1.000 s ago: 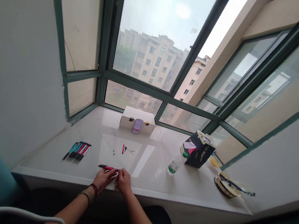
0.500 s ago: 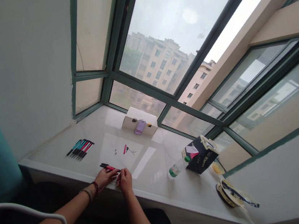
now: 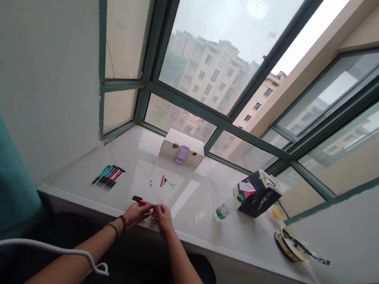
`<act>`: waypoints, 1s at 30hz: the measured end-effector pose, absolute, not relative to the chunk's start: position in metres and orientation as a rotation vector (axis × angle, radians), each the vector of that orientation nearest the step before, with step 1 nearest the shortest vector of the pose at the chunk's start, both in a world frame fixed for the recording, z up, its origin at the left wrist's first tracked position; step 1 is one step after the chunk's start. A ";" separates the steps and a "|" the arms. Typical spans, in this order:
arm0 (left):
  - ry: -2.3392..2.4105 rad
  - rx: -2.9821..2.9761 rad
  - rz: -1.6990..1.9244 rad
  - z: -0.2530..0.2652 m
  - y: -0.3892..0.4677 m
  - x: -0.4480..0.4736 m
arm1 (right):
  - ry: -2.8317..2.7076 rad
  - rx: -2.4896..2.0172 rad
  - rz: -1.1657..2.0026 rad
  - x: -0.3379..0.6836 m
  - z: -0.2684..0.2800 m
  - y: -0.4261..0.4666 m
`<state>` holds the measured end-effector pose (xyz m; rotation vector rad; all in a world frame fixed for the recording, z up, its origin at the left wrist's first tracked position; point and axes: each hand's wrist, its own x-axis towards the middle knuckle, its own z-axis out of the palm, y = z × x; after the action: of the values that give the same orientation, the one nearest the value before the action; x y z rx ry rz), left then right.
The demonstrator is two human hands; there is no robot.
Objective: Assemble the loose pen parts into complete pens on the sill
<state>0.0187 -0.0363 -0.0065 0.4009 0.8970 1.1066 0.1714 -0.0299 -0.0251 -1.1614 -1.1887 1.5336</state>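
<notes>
My left hand (image 3: pixel 136 214) is closed round a red and black pen (image 3: pixel 143 202) near the front edge of the white sill (image 3: pixel 199 221). Beside it, my right hand (image 3: pixel 162 218) pinches at the pen's right end; its fingertips are partly hidden. Beyond my hands lie small loose parts: a pink-red pen piece (image 3: pixel 162 181), a thin dark piece with a spring-like bit (image 3: pixel 169 183), and two tiny grey bits (image 3: pixel 150 182). A row of several pens (image 3: pixel 109 177) in blue, black and red lies to the left.
An open white box (image 3: pixel 190 144) stands against the window. To the right are a clear bottle with a green cap (image 3: pixel 226 209), a dark carton (image 3: pixel 258 193), a yellow round thing (image 3: pixel 278 212) and a bowl-like container (image 3: pixel 288 245). A white cable (image 3: pixel 67 247) crosses above my left forearm.
The whole view has shifted slightly, so the sill and window sit further right. Both hands stay together at the pen, with little visible change in grip.
</notes>
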 end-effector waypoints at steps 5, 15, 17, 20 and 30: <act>0.889 0.442 1.083 -0.005 -0.037 0.017 | -1.154 -1.119 1.567 0.173 -0.029 -0.028; 0.899 0.473 1.077 -0.005 -0.037 0.018 | -1.121 -1.100 1.573 0.170 -0.025 -0.029; 0.914 0.485 1.077 -0.004 -0.037 0.017 | -1.151 -1.123 1.525 0.168 -0.025 -0.030; 0.915 0.522 1.057 -0.004 -0.038 0.017 | -1.143 -1.159 1.491 0.167 -0.026 -0.029; 1.148 0.772 0.971 0.000 -0.033 0.018 | -0.924 -1.194 1.489 0.170 -0.034 -0.025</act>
<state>0.0184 -0.0333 0.0000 0.7722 1.1482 0.9712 0.1696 -0.0246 -0.0335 -1.1939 -0.9242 1.4891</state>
